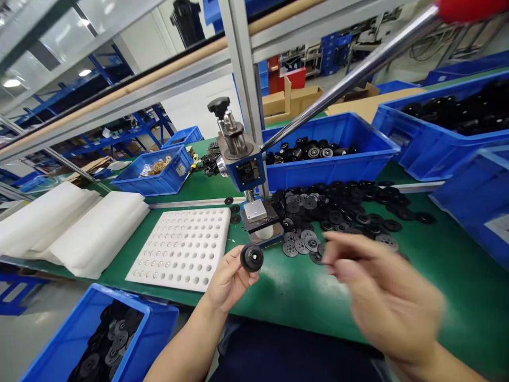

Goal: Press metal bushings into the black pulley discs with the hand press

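Head view: one black round part (252, 258) is pinched in the fingertips of the left hand (228, 281), over the near edge of the green table (437, 265), just near of the single lever press (248, 170). The right hand (382, 297) is blurred, so I cannot tell its grip. One holed white foam tray (183, 246) lies left. A pile of black discs (342, 212), too many to count, lies right of the press, with one blue bin (326, 170) of black parts behind it
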`<state>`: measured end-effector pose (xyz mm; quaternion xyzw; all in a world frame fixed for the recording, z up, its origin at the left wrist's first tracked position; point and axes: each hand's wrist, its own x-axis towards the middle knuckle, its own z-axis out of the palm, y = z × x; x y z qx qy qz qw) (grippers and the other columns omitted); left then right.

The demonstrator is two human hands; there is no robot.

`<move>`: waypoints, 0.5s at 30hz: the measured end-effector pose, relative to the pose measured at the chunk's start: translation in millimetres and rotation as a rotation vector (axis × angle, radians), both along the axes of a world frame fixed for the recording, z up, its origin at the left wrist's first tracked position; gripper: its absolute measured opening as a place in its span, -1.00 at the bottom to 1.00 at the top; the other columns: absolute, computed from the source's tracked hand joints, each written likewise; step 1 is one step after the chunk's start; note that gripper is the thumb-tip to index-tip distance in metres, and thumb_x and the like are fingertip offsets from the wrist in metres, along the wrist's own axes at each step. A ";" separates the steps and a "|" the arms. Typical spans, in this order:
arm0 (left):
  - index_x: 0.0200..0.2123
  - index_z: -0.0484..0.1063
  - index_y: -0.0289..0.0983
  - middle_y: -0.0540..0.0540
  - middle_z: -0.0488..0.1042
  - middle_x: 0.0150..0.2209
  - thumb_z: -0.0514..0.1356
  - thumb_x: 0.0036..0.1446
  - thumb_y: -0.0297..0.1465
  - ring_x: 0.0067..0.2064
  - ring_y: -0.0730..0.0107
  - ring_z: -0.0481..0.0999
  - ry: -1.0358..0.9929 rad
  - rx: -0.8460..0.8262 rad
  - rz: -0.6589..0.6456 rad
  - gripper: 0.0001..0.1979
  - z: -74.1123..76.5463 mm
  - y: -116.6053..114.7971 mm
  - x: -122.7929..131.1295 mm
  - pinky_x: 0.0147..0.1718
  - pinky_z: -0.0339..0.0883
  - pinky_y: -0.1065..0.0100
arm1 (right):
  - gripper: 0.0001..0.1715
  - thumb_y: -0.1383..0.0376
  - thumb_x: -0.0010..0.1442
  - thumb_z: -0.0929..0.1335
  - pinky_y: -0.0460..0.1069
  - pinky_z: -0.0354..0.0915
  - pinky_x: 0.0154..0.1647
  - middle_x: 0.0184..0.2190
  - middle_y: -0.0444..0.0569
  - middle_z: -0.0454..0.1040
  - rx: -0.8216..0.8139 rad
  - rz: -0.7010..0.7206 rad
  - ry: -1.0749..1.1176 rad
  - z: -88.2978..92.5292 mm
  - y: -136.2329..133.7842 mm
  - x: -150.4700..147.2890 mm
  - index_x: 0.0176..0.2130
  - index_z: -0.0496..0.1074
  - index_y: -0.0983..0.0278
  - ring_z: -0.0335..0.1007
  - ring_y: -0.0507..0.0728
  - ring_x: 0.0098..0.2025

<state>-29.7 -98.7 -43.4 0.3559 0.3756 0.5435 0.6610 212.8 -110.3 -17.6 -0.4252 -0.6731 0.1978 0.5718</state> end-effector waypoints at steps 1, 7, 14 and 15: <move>-0.35 0.46 -0.31 -0.04 0.38 -0.50 0.41 0.01 -0.14 -0.50 0.49 0.30 -0.090 -0.051 -0.043 -0.64 -6.1 -9.2 0.4 -0.55 0.14 0.44 | -0.58 0.27 0.33 0.24 0.04 0.41 -0.32 -0.21 0.01 0.45 -0.073 0.062 -0.011 -6.9 -2.0 -8.0 0.14 0.39 0.12 0.45 0.14 -0.28; -0.41 0.47 -0.36 -0.02 0.34 -0.55 0.45 -0.03 -0.24 -0.51 0.53 0.26 -0.288 -0.305 -0.151 -0.68 -31.6 -29.6 5.3 -0.56 0.08 0.49 | -0.80 0.35 0.32 0.29 -0.06 0.38 -0.34 -0.32 -0.03 0.48 -0.182 0.363 -0.065 -24.4 -6.0 -44.6 -0.12 0.49 0.23 0.41 0.04 -0.33; -0.34 0.51 -0.36 -0.02 0.41 -0.53 0.46 -0.04 -0.24 -0.55 0.59 0.32 -0.232 -0.320 -0.152 -0.66 -42.1 -31.1 3.7 -0.54 0.20 0.51 | -0.88 0.39 0.29 0.29 -0.06 0.38 -0.30 -0.33 -0.02 0.49 -0.156 0.379 -0.133 -23.1 -8.2 -50.0 -0.20 0.44 0.26 0.41 0.05 -0.32; -0.34 0.50 -0.36 -0.01 0.42 -0.53 0.47 -0.04 -0.22 -0.56 0.59 0.33 -0.214 -0.318 -0.141 -0.65 -43.5 -31.5 3.2 -0.54 0.21 0.51 | -0.90 0.38 0.29 0.30 -0.06 0.38 -0.31 -0.33 -0.02 0.49 -0.174 0.379 -0.159 -24.0 -8.2 -49.2 -0.24 0.43 0.26 0.41 0.05 -0.32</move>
